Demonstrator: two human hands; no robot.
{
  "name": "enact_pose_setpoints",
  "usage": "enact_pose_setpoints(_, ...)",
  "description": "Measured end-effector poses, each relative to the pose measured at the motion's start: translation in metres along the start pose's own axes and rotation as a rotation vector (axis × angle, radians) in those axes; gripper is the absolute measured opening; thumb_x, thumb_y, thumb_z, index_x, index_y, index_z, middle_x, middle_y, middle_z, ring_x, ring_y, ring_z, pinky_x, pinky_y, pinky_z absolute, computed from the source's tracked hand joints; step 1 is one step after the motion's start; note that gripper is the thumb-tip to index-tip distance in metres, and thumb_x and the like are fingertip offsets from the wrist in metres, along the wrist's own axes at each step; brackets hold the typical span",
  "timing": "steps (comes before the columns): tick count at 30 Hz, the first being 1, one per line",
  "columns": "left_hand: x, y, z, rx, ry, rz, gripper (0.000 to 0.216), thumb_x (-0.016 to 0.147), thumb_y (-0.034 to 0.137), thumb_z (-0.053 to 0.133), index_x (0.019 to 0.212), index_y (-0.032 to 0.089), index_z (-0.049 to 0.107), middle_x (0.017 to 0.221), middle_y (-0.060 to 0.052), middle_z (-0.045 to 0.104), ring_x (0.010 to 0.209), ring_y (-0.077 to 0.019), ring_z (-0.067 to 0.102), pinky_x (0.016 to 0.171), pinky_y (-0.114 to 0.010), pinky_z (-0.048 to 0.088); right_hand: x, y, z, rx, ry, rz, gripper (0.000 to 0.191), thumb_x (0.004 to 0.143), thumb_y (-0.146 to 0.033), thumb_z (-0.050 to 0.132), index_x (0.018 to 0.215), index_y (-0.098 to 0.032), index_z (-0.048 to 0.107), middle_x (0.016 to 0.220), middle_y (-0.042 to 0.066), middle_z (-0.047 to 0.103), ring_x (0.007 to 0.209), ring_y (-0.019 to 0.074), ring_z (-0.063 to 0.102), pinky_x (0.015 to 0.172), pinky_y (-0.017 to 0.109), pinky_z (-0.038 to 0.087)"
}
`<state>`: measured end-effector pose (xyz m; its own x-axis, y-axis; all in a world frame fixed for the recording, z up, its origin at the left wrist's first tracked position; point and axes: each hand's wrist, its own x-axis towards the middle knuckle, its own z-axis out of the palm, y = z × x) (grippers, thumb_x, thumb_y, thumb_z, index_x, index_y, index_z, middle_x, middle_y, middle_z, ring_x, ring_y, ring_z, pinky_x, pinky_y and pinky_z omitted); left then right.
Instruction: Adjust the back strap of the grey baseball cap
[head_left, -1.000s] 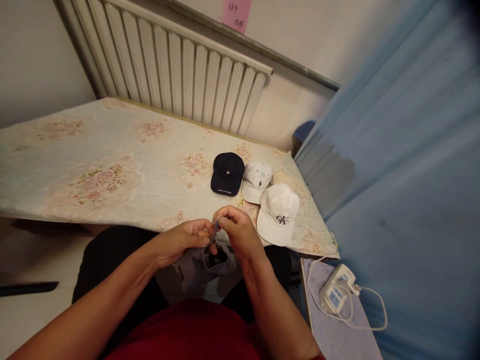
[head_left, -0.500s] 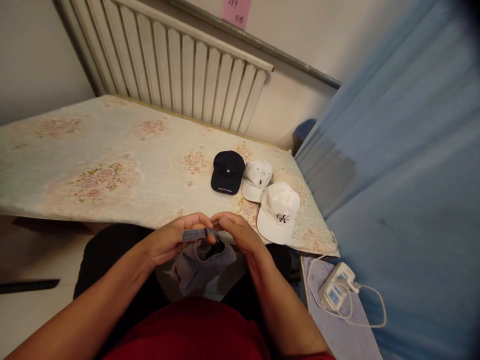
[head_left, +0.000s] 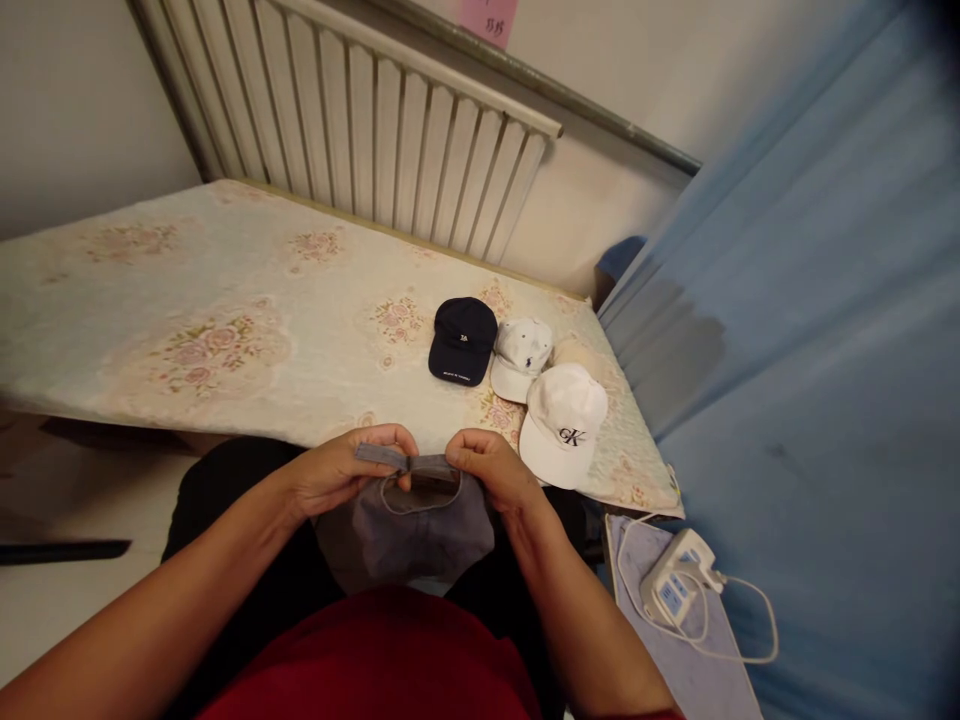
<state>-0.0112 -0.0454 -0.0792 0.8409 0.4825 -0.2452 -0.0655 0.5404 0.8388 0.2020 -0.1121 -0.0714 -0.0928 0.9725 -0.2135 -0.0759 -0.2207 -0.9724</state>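
Since one second ago both hands have spread apart along the strap: earlier they met over a small buckle at frame centre; now the strap is drawn out flat between them, and the cap below has turned so its rounded crown faces the camera.

Left hand: lower centre of frame, fingers closed, pinching the left end of the grey strap between thumb and fingertips.

Right hand: just right of centre, fingers closed on the right end of the same strap. Both hands clamp on it; neither is open.

Grey cap: hangs directly below the strap, between the two wrists, above the person's lap, in the lower centre of frame. Strap opening shows as a curved seam at its top edge.

Surroundings: floral bed cover fills the left and centre. On it, right of centre, a navy cap, a small white cap touching beside it, and a white cap with black logo nearest the bed's lower right edge. Something beige lies behind the white caps; cannot tell what it is. White radiator upper centre. Blue curtain fills the right side. White power strip with cord at lower right, on a pale mat.
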Motion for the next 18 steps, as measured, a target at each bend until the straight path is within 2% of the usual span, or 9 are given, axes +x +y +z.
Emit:
enact_pose_setpoints(11, 0.0006, -0.0045, -0.0069, -0.079, 0.006, 0.036, 0.016, 0.074, 0.015, 0.071, 0.090, 0.015, 0.067, 0.077, -0.006, 0.070, 0.072, -0.0108, 0.063, 0.068, -0.018, 0.046, -0.0014, 0.0056, -0.0003, 0.008, -0.004, -0.005, 0.022, 0.066, -0.035, 0.073, 0.065, -0.016, 0.062, 0.057, -0.004, 0.056, 0.053, 0.0085, 0.045, 0.055, 0.022, 0.032)
enact_pose_setpoints(18, 0.0004, -0.0092, -0.0033, -0.049, 0.036, 0.034, 0.020, 0.070, 0.017, 0.074, 0.088, 0.016, 0.066, 0.075, 0.000, 0.065, 0.065, -0.0091, 0.057, 0.060, -0.019, 0.041, -0.0063, 0.0081, 0.0006, -0.005, -0.095, 0.013, 0.020, 0.070, -0.034, 0.071, 0.074, -0.015, 0.065, 0.055, -0.005, 0.057, 0.051, 0.0072, 0.045, 0.052, 0.021, 0.031)
